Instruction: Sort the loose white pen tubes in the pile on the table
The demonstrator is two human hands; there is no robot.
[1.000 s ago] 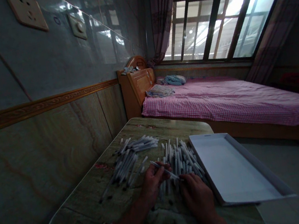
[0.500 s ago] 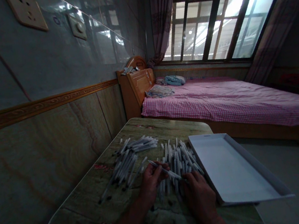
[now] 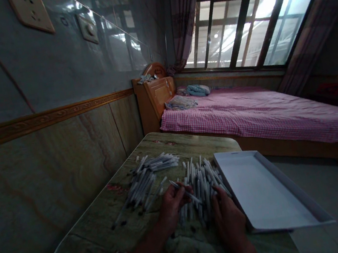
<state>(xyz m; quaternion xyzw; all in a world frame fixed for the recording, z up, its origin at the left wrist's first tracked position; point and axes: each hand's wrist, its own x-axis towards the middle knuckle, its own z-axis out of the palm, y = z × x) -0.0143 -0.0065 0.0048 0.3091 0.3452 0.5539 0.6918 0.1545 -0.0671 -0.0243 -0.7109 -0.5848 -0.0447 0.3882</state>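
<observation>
A pink gingham bedspread (image 3: 261, 117) covers a low bed beneath a barred window (image 3: 256, 25), upper right of the frame, while glossy marble-patterned wall tiles (image 3: 43, 173) fill the left side. At lower centre, a worn table with a printed top (image 3: 88, 248) carries a shallow white tray (image 3: 265, 196) at its right side and two loose heaps of slim white pens (image 3: 203, 185). The person's left hand (image 3: 172, 208) pinches one pen (image 3: 184, 192) in curled fingers. The right hand (image 3: 228, 222), its fingers slightly open and holding nothing visible, rests against the nearer heap, just beside the tray.
</observation>
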